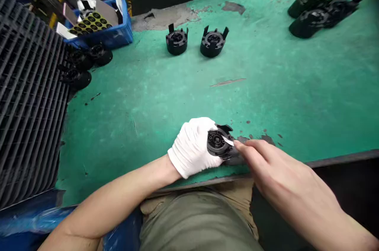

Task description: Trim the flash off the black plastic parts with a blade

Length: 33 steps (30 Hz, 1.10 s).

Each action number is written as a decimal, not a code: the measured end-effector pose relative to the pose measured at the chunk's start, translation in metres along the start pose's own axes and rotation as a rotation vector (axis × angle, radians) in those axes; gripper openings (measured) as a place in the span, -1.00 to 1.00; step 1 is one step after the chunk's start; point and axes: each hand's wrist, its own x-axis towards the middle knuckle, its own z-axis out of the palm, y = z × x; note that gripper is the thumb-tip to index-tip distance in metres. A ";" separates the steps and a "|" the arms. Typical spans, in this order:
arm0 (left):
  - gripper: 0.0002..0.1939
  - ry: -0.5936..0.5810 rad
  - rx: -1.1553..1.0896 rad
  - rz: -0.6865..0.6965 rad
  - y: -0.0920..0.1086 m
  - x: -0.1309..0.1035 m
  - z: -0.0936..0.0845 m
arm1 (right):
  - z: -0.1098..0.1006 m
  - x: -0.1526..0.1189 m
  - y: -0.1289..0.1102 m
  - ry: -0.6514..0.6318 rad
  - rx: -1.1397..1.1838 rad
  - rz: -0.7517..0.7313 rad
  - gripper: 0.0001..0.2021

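A round black plastic part (217, 141) sits near the front edge of the green table, its ribbed inner face turned up. My left hand (195, 146), in a white glove, is wrapped round its left side. My bare right hand (275, 176) comes in from the right, fingers closed on a thin white blade-like tool (228, 140). The tool's tip lies over the part's inner face; its far end is hidden in my fingers.
Two similar black parts (177, 41) stand at the table's (166, 93) back middle, several more (308, 21) at the back right and left. A blue bin (118, 35) holds yellow sheets with black discs. Stacked grey racks (29, 97) line the left side.
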 end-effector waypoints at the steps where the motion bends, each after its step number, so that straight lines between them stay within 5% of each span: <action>1: -0.41 -0.015 -0.009 -0.016 -0.001 -0.001 0.001 | -0.001 0.001 -0.001 0.000 -0.008 0.007 -0.57; 8: -0.35 -0.048 -0.049 -0.062 -0.003 -0.002 0.002 | 0.000 -0.002 -0.003 0.009 -0.012 0.051 -0.53; 13: -0.11 -0.144 -0.208 -0.008 -0.017 0.009 -0.008 | 0.000 -0.022 0.030 0.074 0.185 0.102 -0.41; 19: 0.10 -0.281 -0.364 0.185 -0.033 0.012 -0.016 | 0.014 -0.020 0.073 0.069 0.384 0.300 -0.76; 24: 0.38 -0.276 -0.244 0.098 -0.031 0.009 -0.003 | 0.029 0.002 0.102 -0.082 0.500 -0.021 -0.71; 29: 0.22 -0.328 -0.333 0.165 -0.036 0.020 -0.007 | 0.030 0.022 0.125 -0.131 0.488 -0.234 -0.64; 33: 0.22 -0.350 -0.384 0.181 -0.040 0.021 -0.011 | 0.022 0.025 0.121 -0.090 0.413 -0.354 -0.65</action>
